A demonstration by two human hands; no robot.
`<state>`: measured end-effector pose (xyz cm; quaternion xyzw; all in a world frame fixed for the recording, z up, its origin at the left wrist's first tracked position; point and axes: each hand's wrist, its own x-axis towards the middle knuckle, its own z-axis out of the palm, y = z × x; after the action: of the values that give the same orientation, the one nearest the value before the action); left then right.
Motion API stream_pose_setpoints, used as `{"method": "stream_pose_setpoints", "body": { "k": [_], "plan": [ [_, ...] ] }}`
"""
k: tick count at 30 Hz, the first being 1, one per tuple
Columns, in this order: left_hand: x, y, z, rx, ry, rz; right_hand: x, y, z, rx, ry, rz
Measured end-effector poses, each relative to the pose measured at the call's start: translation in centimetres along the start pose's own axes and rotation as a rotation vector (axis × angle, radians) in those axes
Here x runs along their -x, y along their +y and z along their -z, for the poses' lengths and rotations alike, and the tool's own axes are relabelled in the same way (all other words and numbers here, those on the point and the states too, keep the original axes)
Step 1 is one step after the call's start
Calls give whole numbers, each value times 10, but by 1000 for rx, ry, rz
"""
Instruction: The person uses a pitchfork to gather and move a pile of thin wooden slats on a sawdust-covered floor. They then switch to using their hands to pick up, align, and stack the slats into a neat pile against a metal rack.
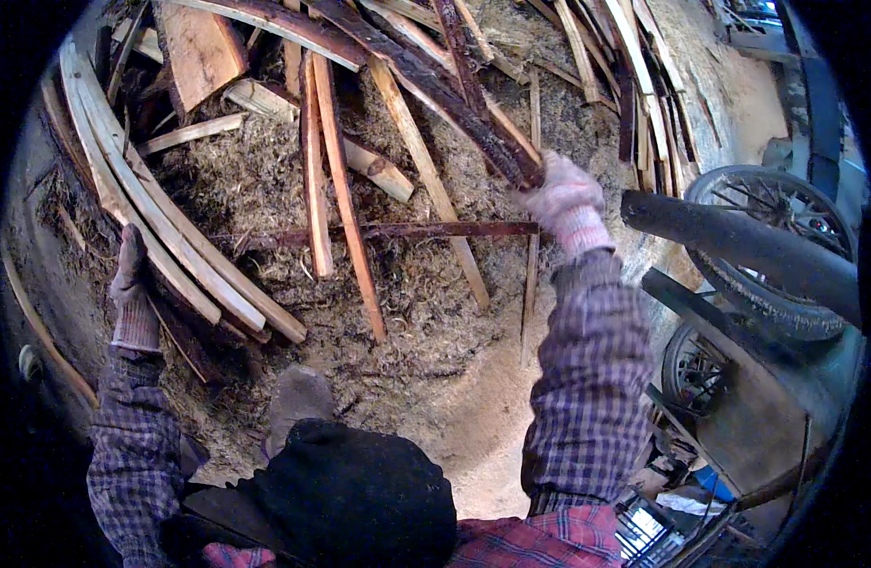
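One broad stretch of ground (431, 327) fills the scene, littered with bark shreds and shavings, with paler sawdust at the near side. A long bark-edged strip (407, 73) slants across it from the far side toward the right, its near end in the right hand. On the left, a bundle of pale strips (166, 265) runs from far to near, bowed by the fisheye view. A spoked wheel (774, 316) stands at the right, partly covered by a dark beam (729, 232). At the far left lies a wide, light-faced board (197, 52); right of it and nearer, two narrow strips (346, 199) reach toward the middle. The right hand (570, 194), in a pale glove, is closed around the bark-edged strip's end. The left hand (130, 279), also gloved, rests against the bundle's outer left edge, fingers pointing far; whether they curl under the wood I cannot tell.
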<state>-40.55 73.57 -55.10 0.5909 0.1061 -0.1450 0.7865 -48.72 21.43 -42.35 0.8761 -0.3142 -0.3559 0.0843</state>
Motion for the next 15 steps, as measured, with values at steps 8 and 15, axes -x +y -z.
{"method": "stream_pose_setpoints", "body": {
  "k": [8,15],
  "plan": [
    [-9,0,-8,234,107,231,149,47,-22,-28,75,-228],
    [-20,14,-60,302,389,381,222,85,-152,-364,119,-541]
  ]
}}
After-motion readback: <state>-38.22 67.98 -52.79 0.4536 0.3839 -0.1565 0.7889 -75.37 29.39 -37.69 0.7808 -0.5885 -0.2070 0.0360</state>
